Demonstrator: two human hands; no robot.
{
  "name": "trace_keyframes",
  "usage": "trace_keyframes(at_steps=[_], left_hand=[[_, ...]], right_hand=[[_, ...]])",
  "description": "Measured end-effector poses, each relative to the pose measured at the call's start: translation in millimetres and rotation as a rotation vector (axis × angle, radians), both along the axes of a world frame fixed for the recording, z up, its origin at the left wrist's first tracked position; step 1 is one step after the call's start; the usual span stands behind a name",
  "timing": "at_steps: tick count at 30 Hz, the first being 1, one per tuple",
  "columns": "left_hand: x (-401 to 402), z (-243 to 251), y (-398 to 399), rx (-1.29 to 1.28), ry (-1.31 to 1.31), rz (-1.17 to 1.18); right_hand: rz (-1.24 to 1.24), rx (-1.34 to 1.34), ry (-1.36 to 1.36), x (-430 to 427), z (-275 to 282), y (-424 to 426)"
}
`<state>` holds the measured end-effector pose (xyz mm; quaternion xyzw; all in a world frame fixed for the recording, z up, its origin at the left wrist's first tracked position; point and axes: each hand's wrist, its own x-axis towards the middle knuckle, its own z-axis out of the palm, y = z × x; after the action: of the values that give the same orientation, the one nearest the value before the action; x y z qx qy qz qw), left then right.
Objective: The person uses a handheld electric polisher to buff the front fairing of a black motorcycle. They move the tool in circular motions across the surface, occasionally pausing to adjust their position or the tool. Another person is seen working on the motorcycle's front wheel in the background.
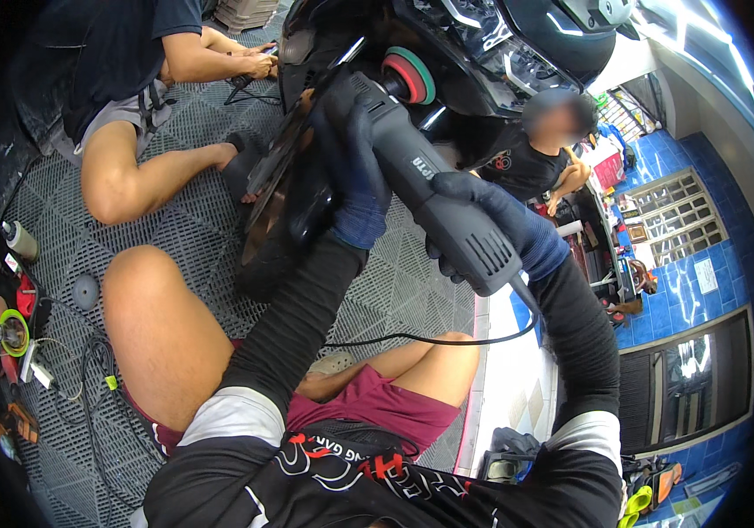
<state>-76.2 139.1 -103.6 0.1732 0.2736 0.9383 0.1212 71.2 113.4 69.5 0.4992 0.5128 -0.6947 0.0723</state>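
Observation:
A dark grey corded rotary polisher (416,171) is held in both my gloved hands in front of the black scooter (476,72). My left hand (357,158) grips it near the head, partly hidden by the tool. Around the rear of the body, ahead of the vent slots, wraps my right hand (482,204). The red foam pad with a green backing layer (410,76) faces the scooter's lower front panel; I cannot tell whether they touch. Beside my left forearm is the scooter's front wheel with its brake disc (261,228).
A co-worker's hands (261,63) hold a tool at upper left. Another person (529,155) crouches at right. The polisher's cord (430,338) crosses above my lap. A bottle (21,239), a round grey pad (86,291) and coiled cables (93,369) lie left on the grid flooring.

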Motion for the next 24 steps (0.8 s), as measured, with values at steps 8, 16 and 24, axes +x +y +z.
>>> trace_keyframes(at_steps=[8,16,24], left_hand=[[-13.9,8.0,-14.8,0.006,0.142,0.126],[-38.9,63.1,-68.3,0.024,-0.004,-0.153],[-22.1,57.6,-64.1,-0.012,0.079,0.008]], right_hand=[[-0.084,-0.029,-0.088,-24.6,6.4,-14.8],[-0.008,-0.032,0.239,-8.0,-14.6,-27.7],[-0.007,0.014,0.244,5.8,-18.9,-29.4]])
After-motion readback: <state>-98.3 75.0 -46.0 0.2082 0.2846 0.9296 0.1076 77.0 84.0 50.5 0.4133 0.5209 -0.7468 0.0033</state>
